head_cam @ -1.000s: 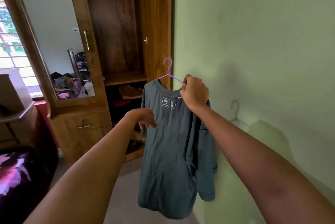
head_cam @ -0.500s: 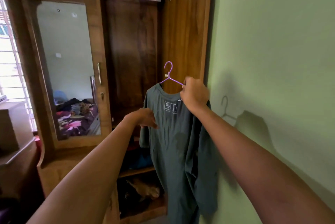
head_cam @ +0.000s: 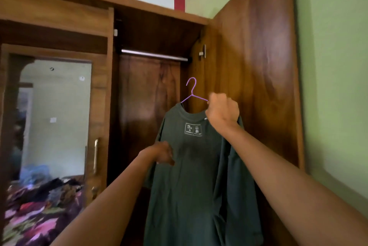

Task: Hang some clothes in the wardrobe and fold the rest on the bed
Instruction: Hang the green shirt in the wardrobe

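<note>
Right hand (head_cam: 222, 112) is fisted tight around the right shoulder of the purple hanger (head_cam: 192, 94), holding it up before the open wardrobe (head_cam: 249, 66). The dark green T-shirt (head_cam: 191, 176) drapes from it, well below the metal rail (head_cam: 154, 55). Left hand (head_cam: 162, 154) looks to be pinching the shirt's left edge, though its fingertips are blurred.

Above my hanger (head_cam: 192, 92) the bay under the rail (head_cam: 154, 55) is open and bare; the open wardrobe door (head_cam: 254, 70) crowds my right hand (head_cam: 222, 111), the mirrored door (head_cam: 55, 118) closes the left
</note>
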A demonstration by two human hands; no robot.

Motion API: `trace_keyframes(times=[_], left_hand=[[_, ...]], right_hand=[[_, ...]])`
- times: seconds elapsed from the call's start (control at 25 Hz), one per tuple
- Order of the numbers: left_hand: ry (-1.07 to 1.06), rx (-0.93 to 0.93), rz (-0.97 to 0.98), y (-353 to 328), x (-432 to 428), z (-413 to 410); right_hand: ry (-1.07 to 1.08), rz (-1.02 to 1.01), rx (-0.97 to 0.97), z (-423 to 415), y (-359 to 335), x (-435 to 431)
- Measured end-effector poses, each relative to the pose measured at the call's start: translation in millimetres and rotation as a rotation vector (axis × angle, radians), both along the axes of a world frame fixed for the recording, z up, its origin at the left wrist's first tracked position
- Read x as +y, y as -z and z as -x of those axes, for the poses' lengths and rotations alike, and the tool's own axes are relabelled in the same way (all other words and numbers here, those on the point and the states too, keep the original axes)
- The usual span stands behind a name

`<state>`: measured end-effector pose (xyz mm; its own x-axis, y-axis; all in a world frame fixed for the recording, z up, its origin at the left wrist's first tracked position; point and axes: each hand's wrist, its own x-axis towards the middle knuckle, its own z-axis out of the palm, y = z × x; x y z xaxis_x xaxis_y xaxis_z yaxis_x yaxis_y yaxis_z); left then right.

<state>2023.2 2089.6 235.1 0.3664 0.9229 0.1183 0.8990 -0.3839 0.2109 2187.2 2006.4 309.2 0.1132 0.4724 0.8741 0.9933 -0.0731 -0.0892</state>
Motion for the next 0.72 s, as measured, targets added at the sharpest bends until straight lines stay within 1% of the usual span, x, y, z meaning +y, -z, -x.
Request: trace_keyframes(times=[0.12, 0.2, 0.28, 0.44, 0.72], left_hand=[[-0.008, 0.031, 0.030, -43, 62, 5], [-0.015, 0.080, 0.070, -66, 96, 7], [-0.017, 0.093, 0.070, -84, 129, 13], [-0.053, 0.014, 0.019, -124, 202, 24], [-0.173, -0.021, -0.111, -202, 291, 28]], right_hand=[[0.038, -0.059, -0.043, 12, -46, 55], [0.070, -0.093, -0.089, 18, -74, 93], [0.103, -0.124, -0.137, 24, -95, 122], [0.116, -0.233, -0.166, 25, -137, 193], [0.094, -0.298, -0.215, 25, -199, 317]])
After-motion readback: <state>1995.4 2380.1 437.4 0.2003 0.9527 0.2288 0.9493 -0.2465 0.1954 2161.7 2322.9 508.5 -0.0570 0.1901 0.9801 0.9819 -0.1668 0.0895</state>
